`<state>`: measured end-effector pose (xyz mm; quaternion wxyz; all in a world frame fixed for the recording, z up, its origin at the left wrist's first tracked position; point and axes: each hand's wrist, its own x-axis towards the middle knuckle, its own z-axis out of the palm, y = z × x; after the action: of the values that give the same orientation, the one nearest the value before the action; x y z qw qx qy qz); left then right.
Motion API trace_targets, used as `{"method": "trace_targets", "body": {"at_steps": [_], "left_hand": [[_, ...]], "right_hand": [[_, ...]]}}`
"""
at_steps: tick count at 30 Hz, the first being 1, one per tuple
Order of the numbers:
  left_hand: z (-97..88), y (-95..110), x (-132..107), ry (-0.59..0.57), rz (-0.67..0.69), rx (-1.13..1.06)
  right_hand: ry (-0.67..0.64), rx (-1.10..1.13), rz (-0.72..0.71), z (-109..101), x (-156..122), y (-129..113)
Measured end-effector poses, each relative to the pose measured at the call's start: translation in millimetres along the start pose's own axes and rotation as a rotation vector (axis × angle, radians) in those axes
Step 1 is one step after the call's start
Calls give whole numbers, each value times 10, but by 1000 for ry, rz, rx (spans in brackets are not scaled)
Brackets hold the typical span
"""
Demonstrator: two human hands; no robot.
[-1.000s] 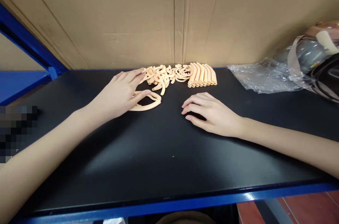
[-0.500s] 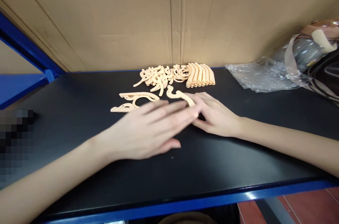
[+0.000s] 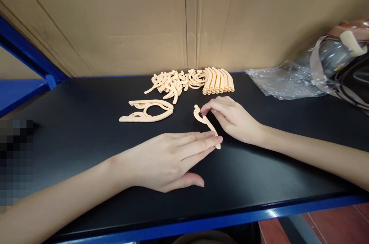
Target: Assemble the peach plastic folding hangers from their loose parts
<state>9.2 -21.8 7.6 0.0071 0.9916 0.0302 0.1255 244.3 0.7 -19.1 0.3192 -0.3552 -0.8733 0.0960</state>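
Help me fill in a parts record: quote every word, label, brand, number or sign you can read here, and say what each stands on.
None can be read.
Nothing legible on the folding hanger, the hanger piece under the left hand, or the cardboard.
A yellow spot by the clear plastic is too small to tell if it is print.

Bare counter (image 3: pixel 253 178) leaves passage along the front, right of the left forearm (image 3: pixel 72 194). A bent piece (image 3: pixel 210 125) obstructs the gap between left fingers (image 3: pixel 198 147) and right fingers (image 3: pixel 212 105); farther back, the loose heap (image 3: pixel 172 81), neat row (image 3: pixel 218 81) and plastic bag (image 3: pixel 281 81) bar the cardboard wall (image 3: pixel 115 17).
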Motion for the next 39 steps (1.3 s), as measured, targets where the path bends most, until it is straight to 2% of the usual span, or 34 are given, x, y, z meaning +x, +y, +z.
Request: {"method": "trace_targets", "body": {"at_steps": [9, 16, 19, 22, 25, 27, 33, 39], "left_hand": [[33, 17, 4, 72, 7, -51], [23, -116, -62, 107, -134, -209], [44, -220, -105, 133, -243, -87], [62, -306, -115, 144, -423, 95], [77, -373, -94, 116, -605, 269], [78, -409, -73, 86, -679, 373], [24, -450, 4, -42, -779, 416], [51, -452, 94, 17, -830, 371]], "right_hand": [[-12, -121, 6, -17, 12, -17], [-30, -155, 1, -8, 10, -25], [-38, -170, -6, -4, 12, -23], [-43, -186, -15, -6, 9, -25], [-46, -196, -25, -10, 5, -31], [-49, -200, -30, -8, 5, -34], [-64, -225, -37, -4, 10, -32], [-58, -232, -49, -5, 7, -24]]}}
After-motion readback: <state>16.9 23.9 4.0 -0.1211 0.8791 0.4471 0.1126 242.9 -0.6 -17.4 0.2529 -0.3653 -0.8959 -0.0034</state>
